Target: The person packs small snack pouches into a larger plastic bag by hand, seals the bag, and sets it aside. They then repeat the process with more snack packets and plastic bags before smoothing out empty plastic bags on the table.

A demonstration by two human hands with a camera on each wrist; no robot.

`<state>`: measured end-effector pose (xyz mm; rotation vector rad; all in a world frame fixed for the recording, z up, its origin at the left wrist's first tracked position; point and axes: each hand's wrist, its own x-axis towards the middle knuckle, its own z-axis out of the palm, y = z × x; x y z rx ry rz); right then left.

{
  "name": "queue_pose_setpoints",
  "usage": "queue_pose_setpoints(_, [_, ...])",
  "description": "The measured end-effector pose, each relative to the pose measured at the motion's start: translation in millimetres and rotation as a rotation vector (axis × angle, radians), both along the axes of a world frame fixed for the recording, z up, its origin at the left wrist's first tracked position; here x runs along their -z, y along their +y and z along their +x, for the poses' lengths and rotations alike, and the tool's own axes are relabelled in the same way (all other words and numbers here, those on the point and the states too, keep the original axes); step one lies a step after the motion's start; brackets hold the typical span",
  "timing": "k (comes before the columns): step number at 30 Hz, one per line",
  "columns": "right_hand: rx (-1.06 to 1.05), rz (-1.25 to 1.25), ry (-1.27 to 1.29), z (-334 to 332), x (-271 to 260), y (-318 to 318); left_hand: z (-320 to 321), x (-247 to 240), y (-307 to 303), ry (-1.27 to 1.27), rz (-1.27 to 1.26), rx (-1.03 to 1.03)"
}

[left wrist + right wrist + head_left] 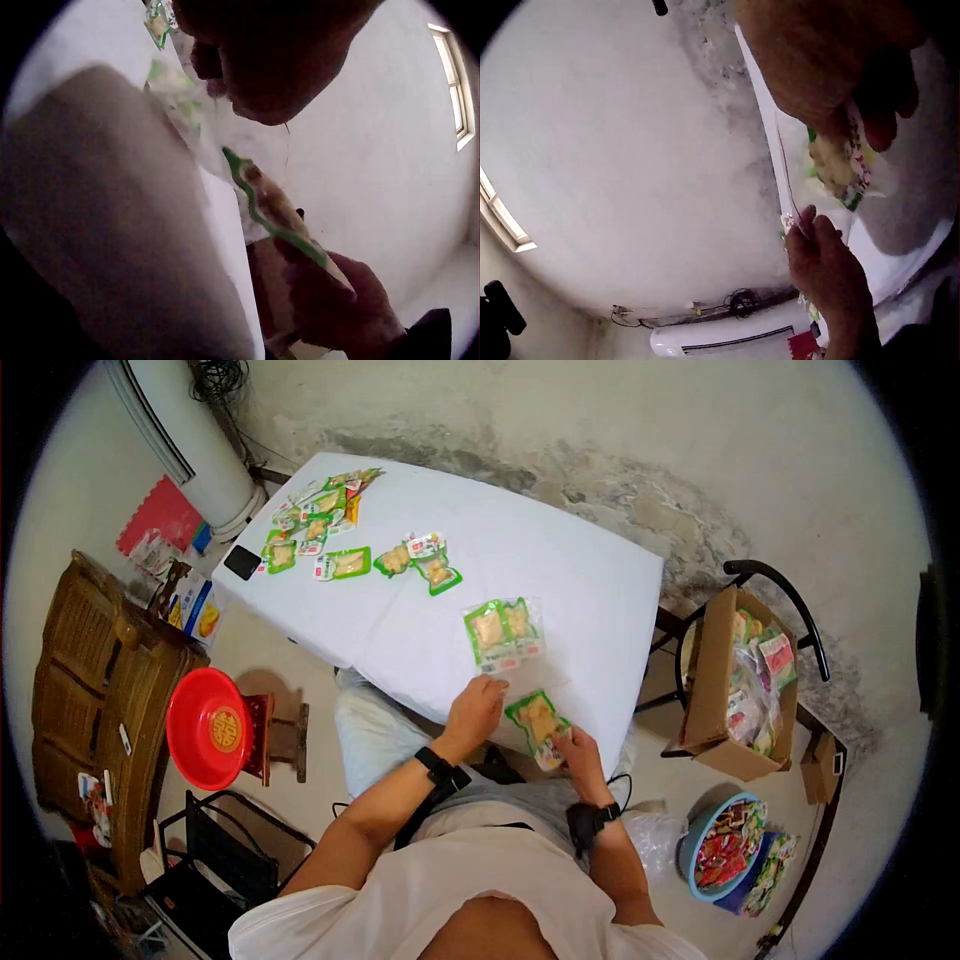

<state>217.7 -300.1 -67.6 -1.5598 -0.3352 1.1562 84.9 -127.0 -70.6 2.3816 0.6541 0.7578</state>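
Note:
My left hand [476, 712] pinches the edge of a clear plastic bag [545, 668], whose thin red line shows in the right wrist view. Inside the bag, on the white table, lie green-edged snack packets [490, 628]. With my right hand [582, 758] I hold another snack packet [536, 718] by its lower end, near the table's front edge. It has a green border and pale, lumpy food showing through its front. In the left wrist view this packet [274, 206] is tilted, seen edge-on, close to the bag.
More snack packets [350, 563] lie across the far left of the white table [590, 590], near a black phone [242, 562]. On the right, a chair bears a cardboard box [712, 690] of packets. A blue basin [690, 860] with packets and a red basin [190, 730] flank me.

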Motion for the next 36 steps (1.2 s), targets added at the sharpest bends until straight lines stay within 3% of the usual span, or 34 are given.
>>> queue_pose_setpoints(2, [-0.014, -0.046, -0.034, -2, -1, 30, 3, -2, 1, -0.087, -0.004, -0.003])
queue_pose_setpoints(7, [0.065, 0.215, 0.127, -10, 11, 90, 3, 3, 4, -0.137, 0.015, 0.010])
queue_pose_setpoints(10, [0.042, 0.132, 0.145, -9, 16, 105, 0, -1, 5, -0.118, 0.023, -0.020])
queue_pose_setpoints(13, [0.084, 0.185, 0.128, -8, -2, 95, -4, -5, 8, -0.242, -0.001, -0.063])
queue_pose_setpoints(17, [0.102, 0.224, 0.203, -6, -18, 74, -6, -12, 13, -0.210, -0.072, -0.120])
queue_pose_setpoints(19, [0.136, 0.182, 0.195, -5, -8, 74, -3, -14, 10, -0.221, -0.091, -0.098])
queue_pose_setpoints(23, [0.049, 0.196, 0.207, -12, 4, 85, -3, -6, 5, -0.227, -0.111, -0.092])
queue_pose_setpoints(25, [-0.058, 0.078, 0.219, -10, 19, 101, -2, 1, 2, -0.228, -0.116, -0.102])
queue_pose_setpoints(27, [-0.024, 0.169, 0.271, -13, 18, 118, -5, 9, 5, -0.109, -0.064, 0.003])
queue_pose_setpoints(32, [0.023, 0.360, 0.374, -5, 53, 142, -7, 7, -1, -0.204, -0.127, -0.030])
queue_pose_setpoints(34, [-0.219, 0.395, -0.305, 2, 73, 146, -8, 8, -2, -0.188, -0.147, -0.023])
queue_pose_setpoints(35, [-0.235, 0.411, -0.309, 4, 71, 150, -7, 12, -3, -0.195, -0.132, -0.039])
queue_pose_setpoints(36, [-0.094, 0.396, -0.012, -2, 43, 150, -7, 10, -4, -0.228, -0.188, -0.035])
